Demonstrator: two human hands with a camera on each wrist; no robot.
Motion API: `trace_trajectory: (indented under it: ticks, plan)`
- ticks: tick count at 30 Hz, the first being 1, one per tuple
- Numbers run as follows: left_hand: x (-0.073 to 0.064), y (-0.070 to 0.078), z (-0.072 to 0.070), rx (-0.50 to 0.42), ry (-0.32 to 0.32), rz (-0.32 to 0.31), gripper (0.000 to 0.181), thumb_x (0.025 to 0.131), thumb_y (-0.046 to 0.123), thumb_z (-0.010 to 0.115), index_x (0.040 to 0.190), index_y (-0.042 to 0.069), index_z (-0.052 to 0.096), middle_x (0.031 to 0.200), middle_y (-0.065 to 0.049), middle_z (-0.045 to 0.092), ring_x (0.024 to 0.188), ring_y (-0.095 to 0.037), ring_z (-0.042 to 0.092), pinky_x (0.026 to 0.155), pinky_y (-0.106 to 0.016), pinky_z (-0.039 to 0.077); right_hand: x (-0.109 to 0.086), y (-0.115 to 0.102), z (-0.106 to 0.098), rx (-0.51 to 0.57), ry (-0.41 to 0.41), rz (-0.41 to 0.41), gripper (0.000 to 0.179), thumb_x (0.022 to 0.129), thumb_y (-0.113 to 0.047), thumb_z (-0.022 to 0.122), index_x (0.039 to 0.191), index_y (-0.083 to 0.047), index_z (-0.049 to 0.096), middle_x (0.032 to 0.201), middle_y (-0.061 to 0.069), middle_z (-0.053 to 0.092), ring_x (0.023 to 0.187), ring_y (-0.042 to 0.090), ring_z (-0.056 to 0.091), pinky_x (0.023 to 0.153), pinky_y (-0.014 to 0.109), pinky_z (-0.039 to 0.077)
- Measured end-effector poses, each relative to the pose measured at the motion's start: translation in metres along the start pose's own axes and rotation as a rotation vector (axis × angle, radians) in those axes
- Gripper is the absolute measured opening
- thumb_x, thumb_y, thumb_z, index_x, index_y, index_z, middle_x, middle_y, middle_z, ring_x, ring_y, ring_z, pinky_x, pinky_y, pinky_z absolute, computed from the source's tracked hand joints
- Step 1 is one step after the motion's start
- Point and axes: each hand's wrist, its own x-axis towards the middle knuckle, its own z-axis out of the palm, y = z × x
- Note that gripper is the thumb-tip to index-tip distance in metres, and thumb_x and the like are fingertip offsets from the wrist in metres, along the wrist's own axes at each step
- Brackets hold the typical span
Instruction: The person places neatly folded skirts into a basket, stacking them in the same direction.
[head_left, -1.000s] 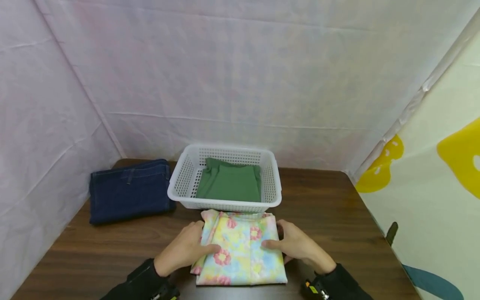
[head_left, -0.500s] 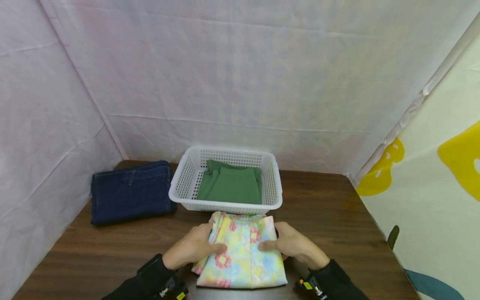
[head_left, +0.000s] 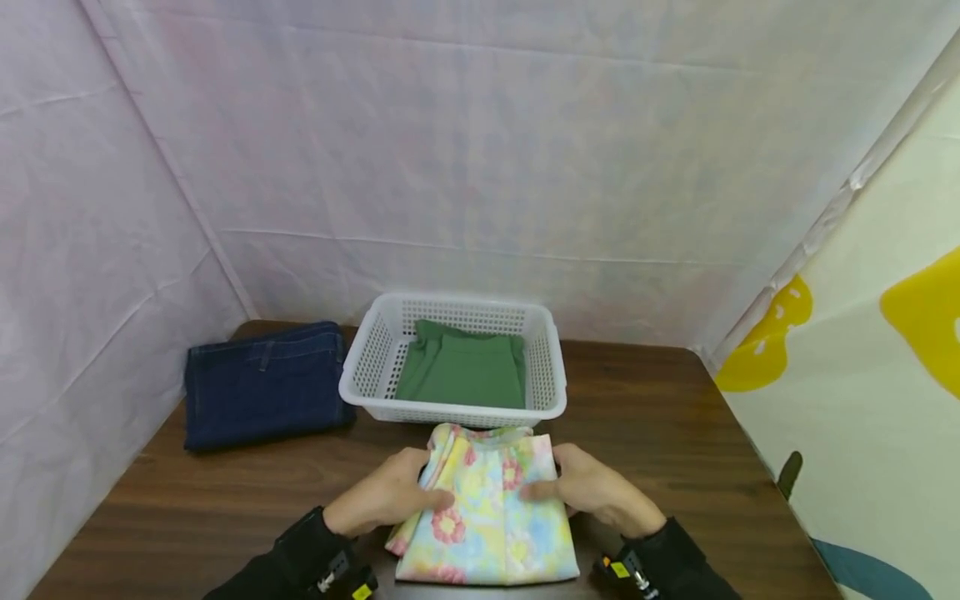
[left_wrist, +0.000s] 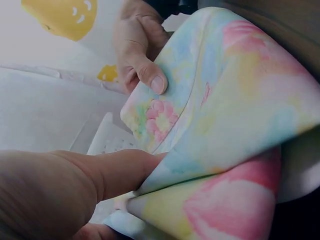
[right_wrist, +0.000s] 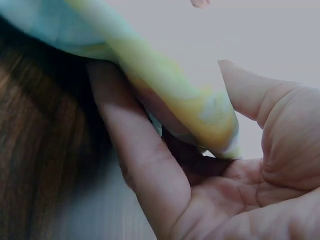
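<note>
A folded floral garment (head_left: 487, 517) in yellow, blue and pink lies between my two hands at the front of the table. My left hand (head_left: 397, 492) grips its left side, thumb on top and fingers tucked beneath. On the opposite side my right hand (head_left: 592, 487) holds it the same way; the right wrist view shows fingers (right_wrist: 145, 160) under the folded edge. In the left wrist view the cloth (left_wrist: 225, 120) bulges up, with its layers gaping near the left thumb. The garment's far edge overlaps the front of the white basket in the head view.
Just beyond the garment stands a white perforated basket (head_left: 367, 400) with a folded green garment (head_left: 465, 371) inside. Folded dark blue jeans (head_left: 262, 387) lie to its left. White fabric walls (head_left: 480, 167) rise behind and beside the brown wooden table (head_left: 645, 400).
Both hands have drawn slightly inward, the left one more, and the garment's sides have bunched closer together at the far end. Basket and jeans stay where they were.
</note>
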Motion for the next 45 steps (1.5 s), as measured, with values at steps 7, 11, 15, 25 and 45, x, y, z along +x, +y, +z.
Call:
trace_trajectory:
  ticks: [7, 11, 15, 25, 45]
  plan:
    - [-0.001, 0.008, -0.004, 0.007, 0.003, 0.013, 0.036, 0.095, 0.014, 0.072, 0.127, 0.004, 0.061, 0.1, -0.011, 0.072, 0.085, -0.028, 0.071, 0.072, -0.039, 0.059, -0.007, -0.006, -0.006, 0.061, -0.06, -0.033, 0.04, 0.091, -0.019, 0.078, 0.123, -0.002, 0.062, 0.11, 0.021, 0.07, 0.094, 0.04, 0.069, 0.073, 0.052, 0.058]
    - [-0.003, 0.017, -0.007, 0.008, 0.015, 0.025, 0.033, 0.094, 0.018, 0.074, 0.124, 0.007, 0.065, 0.096, -0.011, 0.073, 0.083, -0.028, 0.071, 0.07, -0.039, 0.059, -0.012, -0.015, -0.011, 0.072, -0.075, -0.053, 0.042, 0.091, -0.02, 0.078, 0.125, -0.003, 0.062, 0.112, 0.023, 0.069, 0.096, 0.041, 0.068, 0.074, 0.054, 0.058]
    - [-0.007, 0.026, -0.009, 0.004, 0.017, 0.041, 0.034, 0.093, 0.021, 0.075, 0.123, 0.007, 0.066, 0.094, -0.011, 0.073, 0.082, -0.029, 0.072, 0.069, -0.039, 0.059, -0.018, -0.024, -0.014, 0.08, -0.08, -0.063, 0.042, 0.091, -0.021, 0.077, 0.126, -0.003, 0.062, 0.113, 0.024, 0.068, 0.098, 0.042, 0.068, 0.076, 0.054, 0.057]
    - [-0.017, 0.046, -0.016, -0.019, 0.011, 0.046, 0.037, 0.094, 0.027, 0.076, 0.124, 0.008, 0.067, 0.097, -0.012, 0.073, 0.084, -0.029, 0.072, 0.071, -0.04, 0.059, -0.026, -0.037, -0.021, 0.102, -0.097, -0.107, 0.046, 0.093, -0.018, 0.076, 0.131, -0.002, 0.058, 0.12, 0.025, 0.065, 0.105, 0.041, 0.065, 0.084, 0.052, 0.056]
    - [-0.03, 0.071, -0.032, 0.06, 0.075, 0.102, 0.044, 0.093, 0.039, 0.074, 0.13, 0.018, 0.063, 0.101, -0.01, 0.073, 0.085, -0.03, 0.071, 0.073, -0.043, 0.059, -0.028, -0.069, -0.029, 0.116, -0.041, -0.163, 0.049, 0.098, -0.025, 0.07, 0.138, -0.004, 0.051, 0.123, 0.026, 0.062, 0.108, 0.042, 0.064, 0.085, 0.053, 0.055]
